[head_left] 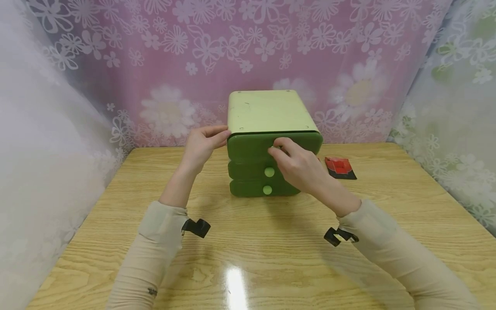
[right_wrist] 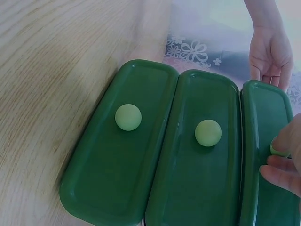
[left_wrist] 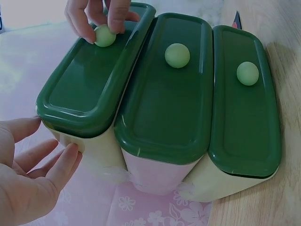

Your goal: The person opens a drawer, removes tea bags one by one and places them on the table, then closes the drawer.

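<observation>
A small drawer cabinet [head_left: 269, 110] with a pale yellow-green shell and three green drawer fronts stands on the table. My right hand [head_left: 300, 165] pinches the round light-green knob [left_wrist: 104, 36] of the top drawer [head_left: 248, 148] between thumb and fingers. At the cabinet's upper left side, my left hand [head_left: 201, 148] rests its extended fingers against the shell, close to the top drawer's end. The middle knob [head_left: 269, 172] and the bottom knob [head_left: 267, 190] are untouched. A thin dark gap runs between the shell's top and the top drawer front. The drawers' insides are hidden.
A red and black packet [head_left: 340, 168] lies on the wooden table [head_left: 186, 267] to the right of the cabinet. Behind the table hangs a pink flowered curtain [head_left: 217, 51], with pale curtains at both sides. Each sleeve has a black strap piece at the wrist.
</observation>
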`<state>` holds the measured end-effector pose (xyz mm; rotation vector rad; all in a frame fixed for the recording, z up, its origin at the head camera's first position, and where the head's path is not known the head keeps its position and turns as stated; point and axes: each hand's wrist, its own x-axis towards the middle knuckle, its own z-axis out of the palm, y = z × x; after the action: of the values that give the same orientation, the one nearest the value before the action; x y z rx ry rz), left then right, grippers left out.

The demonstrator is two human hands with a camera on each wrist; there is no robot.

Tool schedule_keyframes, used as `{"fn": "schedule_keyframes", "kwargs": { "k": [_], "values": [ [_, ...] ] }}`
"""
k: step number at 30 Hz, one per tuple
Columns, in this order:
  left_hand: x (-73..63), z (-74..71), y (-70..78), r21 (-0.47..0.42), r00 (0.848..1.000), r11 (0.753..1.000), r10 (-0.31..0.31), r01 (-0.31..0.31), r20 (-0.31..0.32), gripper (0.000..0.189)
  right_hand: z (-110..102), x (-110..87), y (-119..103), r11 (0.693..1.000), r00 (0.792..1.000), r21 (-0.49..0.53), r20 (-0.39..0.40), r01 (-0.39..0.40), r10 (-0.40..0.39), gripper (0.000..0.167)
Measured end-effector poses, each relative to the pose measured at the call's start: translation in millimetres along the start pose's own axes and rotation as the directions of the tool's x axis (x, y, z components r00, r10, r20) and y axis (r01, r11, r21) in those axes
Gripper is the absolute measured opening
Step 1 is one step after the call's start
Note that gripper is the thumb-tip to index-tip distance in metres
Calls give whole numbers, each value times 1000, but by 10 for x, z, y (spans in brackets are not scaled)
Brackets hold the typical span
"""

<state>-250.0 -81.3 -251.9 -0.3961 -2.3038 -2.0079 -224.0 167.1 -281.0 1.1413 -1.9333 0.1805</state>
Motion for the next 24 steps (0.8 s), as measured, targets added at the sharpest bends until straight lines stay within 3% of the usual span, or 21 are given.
{"fn": "schedule_keyframes", "kwargs": {
  "k": [24],
  "values": [
    [24, 8, -6, -48, 1000, 999, 22, -22, -6, 37, 41, 45, 63, 1000, 1000, -11, 8, 2, -2, 18]
  ]
}}
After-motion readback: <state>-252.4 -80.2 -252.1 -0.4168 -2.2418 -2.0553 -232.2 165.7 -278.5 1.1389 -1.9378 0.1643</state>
